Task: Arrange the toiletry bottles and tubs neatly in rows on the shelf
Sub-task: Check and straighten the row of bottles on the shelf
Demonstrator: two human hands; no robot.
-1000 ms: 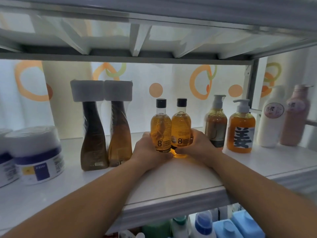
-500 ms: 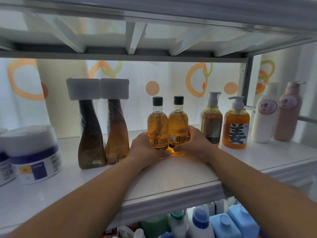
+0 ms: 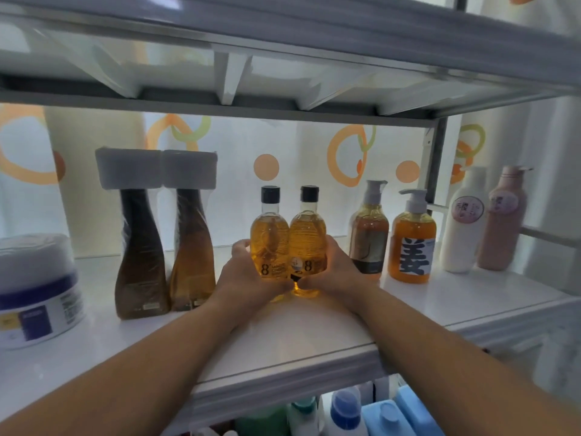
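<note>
Two small amber bottles with black caps stand side by side in the middle of the white shelf (image 3: 283, 335). My left hand (image 3: 248, 275) wraps the left amber bottle (image 3: 269, 237). My right hand (image 3: 336, 269) wraps the right amber bottle (image 3: 307, 237). The two bottles touch each other. To their left stand two tall brown bottles (image 3: 141, 253) with grey wrapped caps. To their right stand a brown pump bottle (image 3: 369, 237) and an orange pump bottle (image 3: 412, 243).
A white tub with a blue band (image 3: 37, 291) sits at the far left. A white bottle (image 3: 463, 221) and a pink bottle (image 3: 501, 221) stand at the far right past a metal post. Blue containers (image 3: 386, 416) fill the shelf below. Another shelf board hangs close overhead.
Both hands have pushed the two amber bottles a little further back on the shelf, keeping them pressed together. The other bottles have not moved.
</note>
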